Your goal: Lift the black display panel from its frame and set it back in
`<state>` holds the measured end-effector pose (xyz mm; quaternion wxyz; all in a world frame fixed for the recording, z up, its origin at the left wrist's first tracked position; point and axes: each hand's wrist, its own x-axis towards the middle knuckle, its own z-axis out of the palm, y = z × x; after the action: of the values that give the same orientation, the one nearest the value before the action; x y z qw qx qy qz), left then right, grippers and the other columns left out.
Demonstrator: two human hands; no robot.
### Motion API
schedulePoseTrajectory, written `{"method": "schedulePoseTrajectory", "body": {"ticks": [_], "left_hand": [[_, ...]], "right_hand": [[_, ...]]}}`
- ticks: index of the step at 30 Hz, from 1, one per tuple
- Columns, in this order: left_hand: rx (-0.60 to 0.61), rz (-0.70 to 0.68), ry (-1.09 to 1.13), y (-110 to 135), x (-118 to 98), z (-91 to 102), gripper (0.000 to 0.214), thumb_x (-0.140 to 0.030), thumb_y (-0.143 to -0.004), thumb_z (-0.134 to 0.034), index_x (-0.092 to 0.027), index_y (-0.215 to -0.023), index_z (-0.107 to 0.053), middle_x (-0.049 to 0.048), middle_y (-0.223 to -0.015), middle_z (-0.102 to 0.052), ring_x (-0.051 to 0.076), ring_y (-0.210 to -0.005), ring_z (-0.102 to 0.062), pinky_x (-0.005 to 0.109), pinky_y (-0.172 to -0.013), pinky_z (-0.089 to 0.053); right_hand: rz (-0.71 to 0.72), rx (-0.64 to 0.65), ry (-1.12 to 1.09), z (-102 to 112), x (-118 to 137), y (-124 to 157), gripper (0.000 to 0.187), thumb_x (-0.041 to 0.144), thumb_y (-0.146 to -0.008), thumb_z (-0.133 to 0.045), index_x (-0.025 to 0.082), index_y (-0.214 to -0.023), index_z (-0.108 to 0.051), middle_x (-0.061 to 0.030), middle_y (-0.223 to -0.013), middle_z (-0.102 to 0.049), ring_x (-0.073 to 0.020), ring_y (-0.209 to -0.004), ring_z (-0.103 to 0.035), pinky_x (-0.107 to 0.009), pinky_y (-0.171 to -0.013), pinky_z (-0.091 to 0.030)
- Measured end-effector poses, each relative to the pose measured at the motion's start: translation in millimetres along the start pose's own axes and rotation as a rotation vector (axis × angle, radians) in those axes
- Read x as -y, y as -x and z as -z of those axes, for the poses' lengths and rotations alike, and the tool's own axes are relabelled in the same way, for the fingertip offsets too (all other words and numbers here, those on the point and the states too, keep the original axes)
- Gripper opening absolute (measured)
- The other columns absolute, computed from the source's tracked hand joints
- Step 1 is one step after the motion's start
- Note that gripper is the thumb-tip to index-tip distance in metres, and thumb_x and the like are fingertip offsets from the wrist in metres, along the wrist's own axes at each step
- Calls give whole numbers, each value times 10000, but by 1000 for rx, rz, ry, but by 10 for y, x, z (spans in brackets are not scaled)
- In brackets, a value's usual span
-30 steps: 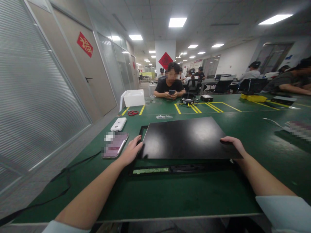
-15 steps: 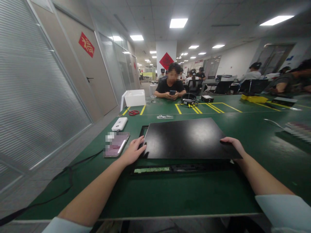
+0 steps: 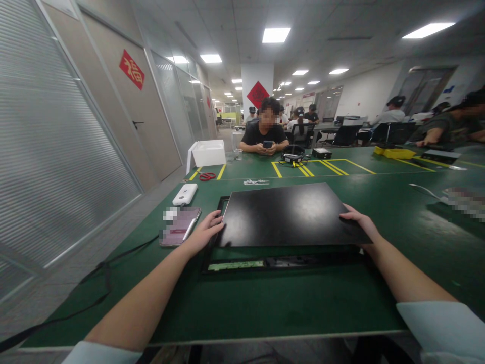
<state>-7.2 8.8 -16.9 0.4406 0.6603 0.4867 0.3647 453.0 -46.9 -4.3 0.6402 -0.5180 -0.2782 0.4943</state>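
A flat, glossy black panel [image 3: 288, 215] is held by its two sides, raised over a thin black frame [image 3: 223, 272] on the green table [image 3: 288, 308]. My left hand [image 3: 205, 231] grips the panel's left edge, fingers along its side. At the right edge, my right hand [image 3: 359, 223] has its thumb on top and the other fingers hidden underneath. Green strips [image 3: 237, 265] show inside the frame's near side; the panel covers most of the rest.
Left of the panel lie a phone [image 3: 180, 227] and a white power bank [image 3: 185, 194]. Farther back are red scissors [image 3: 207, 176], small white pieces [image 3: 256, 182], a white box [image 3: 209, 152] and a black headset [image 3: 293, 155]. A person [image 3: 265, 134] sits opposite, holding a phone.
The panel and both hands stay almost in place over the frame. The whole view has shifted slightly; my right hand sits a little farther left.
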Motion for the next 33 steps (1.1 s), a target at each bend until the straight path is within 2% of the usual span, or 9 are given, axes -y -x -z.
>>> {"method": "schedulePoseTrajectory", "body": {"ticks": [4, 9, 15, 19, 23, 26, 30, 33], "left_hand": [[-43, 52, 183, 32, -65, 47, 605, -469, -737, -687, -191, -1252, -533, 165, -1331, -631, 308, -1288, -533, 477, -1110, -337], [-82, 90, 387, 57, -113, 55, 524, -388, -663, -784, -186, -1108, -595, 150, -1179, -720, 330, -1166, -622, 501, -1042, -395], [-180, 64, 579, 29, -97, 50, 510, -201, -561, -857, -201, -968, -551, 94, -996, -779, 245, -1018, -688, 405, -995, -436], [-263, 70, 694, 11, -90, 67, 474, -123, -581, -837, -215, -900, -499, 47, -864, -781, 193, -905, -716, 318, -876, -502], [-282, 107, 777, 2, -100, 97, 429, -95, -612, -813, -204, -920, -535, 11, -766, -749, 171, -771, -722, 260, -729, -537], [-256, 143, 804, 6, -117, 104, 390, -96, -620, -795, -170, -958, -613, 18, -745, -745, 180, -718, -718, 275, -694, -550], [-163, 169, 806, 46, -176, 78, 513, -163, -609, -791, -136, -1108, -677, 92, -920, -778, 287, -872, -727, 388, -775, -557], [-105, 141, 766, 84, -240, 66, 618, -181, -598, -786, -155, -1203, -663, 95, -1008, -776, 314, -939, -718, 404, -807, -550]], "right_hand": [[-3, 2, 20, 20, -2, -4, 491, 132, -561, -643, 237, -1040, -679, -6, -748, -707, -191, -546, -652, -271, -447, -504], [-32, 30, 36, 76, -1, -41, 577, 156, -622, -634, 276, -1186, -636, -20, -831, -738, -220, -631, -684, -294, -479, -512], [-57, 83, 41, 53, 46, -9, 596, 161, -652, -594, 264, -1239, -602, -47, -967, -748, -261, -790, -715, -361, -621, -573], [-54, 145, 63, 53, 45, 4, 626, 187, -665, -577, 258, -1286, -563, -57, -1029, -744, -281, -841, -719, -394, -645, -583], [-68, 203, 102, 58, 24, 2, 630, 201, -681, -581, 246, -1309, -553, -61, -1047, -744, -288, -872, -720, -406, -683, -588], [-51, 238, 143, 61, 13, -2, 618, 221, -688, -587, 243, -1305, -564, -63, -1054, -745, -298, -905, -718, -416, -719, -589], [-49, 284, 194, 71, 29, -6, 563, 260, -695, -592, 243, -1257, -596, -80, -1083, -738, -305, -958, -709, -426, -766, -586], [-29, 314, 242, 66, 62, 9, 519, 268, -693, -618, 247, -1211, -614, -82, -1109, -731, -307, -988, -702, -424, -792, -583]]}}
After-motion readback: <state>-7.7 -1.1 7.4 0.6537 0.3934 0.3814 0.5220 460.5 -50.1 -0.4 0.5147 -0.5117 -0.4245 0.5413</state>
